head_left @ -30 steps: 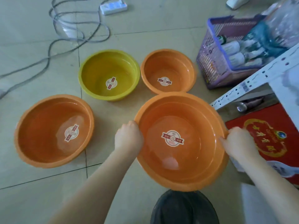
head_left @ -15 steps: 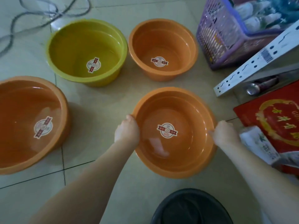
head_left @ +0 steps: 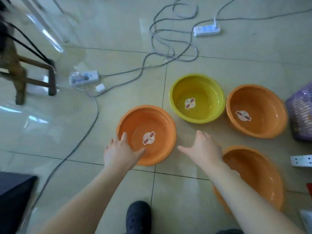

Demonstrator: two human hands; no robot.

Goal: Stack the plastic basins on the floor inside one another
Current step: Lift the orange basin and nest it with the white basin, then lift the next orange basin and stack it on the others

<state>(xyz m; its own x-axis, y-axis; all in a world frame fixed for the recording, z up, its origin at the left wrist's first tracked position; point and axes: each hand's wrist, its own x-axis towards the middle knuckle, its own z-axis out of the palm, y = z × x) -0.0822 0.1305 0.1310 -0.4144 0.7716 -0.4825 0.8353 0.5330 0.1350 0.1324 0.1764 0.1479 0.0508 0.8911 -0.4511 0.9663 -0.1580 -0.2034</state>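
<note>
Four basins sat on the tiled floor (head_left: pixel 118 48), three orange, one yellow, none nested, left hand (head_left: pixel 120 153) spread open over the near rim of the left orange basin (head_left: pixel 152 122), right hand (head_left: pixel 205 150) open over bare tile just right of it, yellow basin (head_left: pixel 197 98) behind, two orange basins (head_left: pixel 256 110) (head_left: pixel 260 176) farther right

Four round plastic basins sat apart on tiled floor (head_left: pixel 118 48) — left hand (head_left: pixel 119 153) open over wide orange basin (head_left: pixel 157 122), right hand (head_left: pixel 205 150) open beside it.

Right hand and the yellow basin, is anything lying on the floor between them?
No. In the head view, only bare tile floor lies between the open right hand and the yellow basin.
</note>
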